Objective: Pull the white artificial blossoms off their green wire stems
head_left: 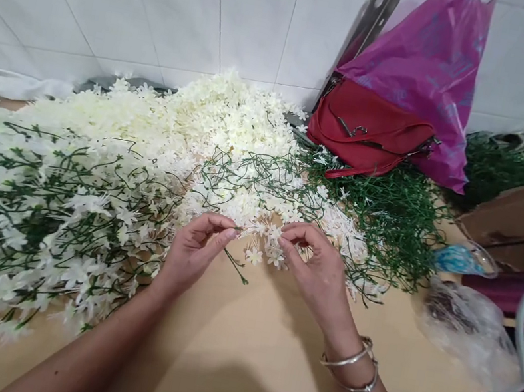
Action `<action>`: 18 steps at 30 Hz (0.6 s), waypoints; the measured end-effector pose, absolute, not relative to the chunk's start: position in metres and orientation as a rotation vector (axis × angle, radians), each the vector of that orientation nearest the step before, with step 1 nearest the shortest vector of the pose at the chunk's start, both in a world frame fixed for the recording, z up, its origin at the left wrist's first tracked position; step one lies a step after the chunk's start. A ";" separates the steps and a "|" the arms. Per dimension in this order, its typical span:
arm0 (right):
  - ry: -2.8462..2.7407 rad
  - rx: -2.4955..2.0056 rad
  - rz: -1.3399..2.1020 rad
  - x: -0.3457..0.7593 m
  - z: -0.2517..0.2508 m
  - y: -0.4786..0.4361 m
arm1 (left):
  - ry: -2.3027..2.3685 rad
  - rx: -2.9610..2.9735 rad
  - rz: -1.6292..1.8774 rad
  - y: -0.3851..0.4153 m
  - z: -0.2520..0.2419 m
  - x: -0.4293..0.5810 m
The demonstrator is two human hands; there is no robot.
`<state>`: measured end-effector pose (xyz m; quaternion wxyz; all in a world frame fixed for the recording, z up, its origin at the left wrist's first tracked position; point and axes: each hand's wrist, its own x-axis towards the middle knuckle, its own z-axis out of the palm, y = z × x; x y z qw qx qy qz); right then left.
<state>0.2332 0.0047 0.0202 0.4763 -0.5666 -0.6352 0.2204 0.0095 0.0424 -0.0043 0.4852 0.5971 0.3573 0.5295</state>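
Head view, watched from my remote seat: left hand (194, 248) nearly closed, thumb and forefinger pinching a slim green stem (237, 266) whose forked end hangs below the thumb. Right hand (318, 267) in a similar fine pinch, on a spray of small white blossoms (273, 245). Both pieces sit between the hands, just above the near part of the tabletop (226, 338); whether they join, I cannot tell. My judgement on handling: very light, stem springy and bendable, petals soft, thin filaments easily bent or pulled loose; best held by the stem or at the base of the blossoms, not by the petals. Behind and to the left, loose white flowers (236, 114) lie heaped, many with green stems. Containers, right side: red handbag (367, 130) resting against the greenery (384, 217), contents hidden; purple plastic bag (433, 57) behind it, contents also hidden; clear plastic bag (471, 334) near the tabletop's right side, something dark inside that I cannot identify.
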 end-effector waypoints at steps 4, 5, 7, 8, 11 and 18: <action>-1.387 -1.342 0.681 0.221 0.009 0.003 | 0.864 1.199 1.226 0.036 0.000 0.016; -1.340 -1.342 0.739 0.219 0.006 0.003 | 0.869 1.175 1.195 0.035 -0.001 0.017; -1.260 -1.341 0.842 0.217 0.002 0.004 | 0.871 1.158 1.155 0.034 -0.003 0.018; -1.235 -1.336 0.881 0.216 0.000 0.003 | 0.867 1.160 1.155 0.035 -0.004 0.018; -1.214 -1.306 0.934 0.214 -0.001 0.002 | 0.873 1.236 1.175 0.036 -0.007 0.016; -1.128 -1.255 1.026 0.219 0.001 0.002 | 0.856 1.188 1.229 0.038 -0.009 0.011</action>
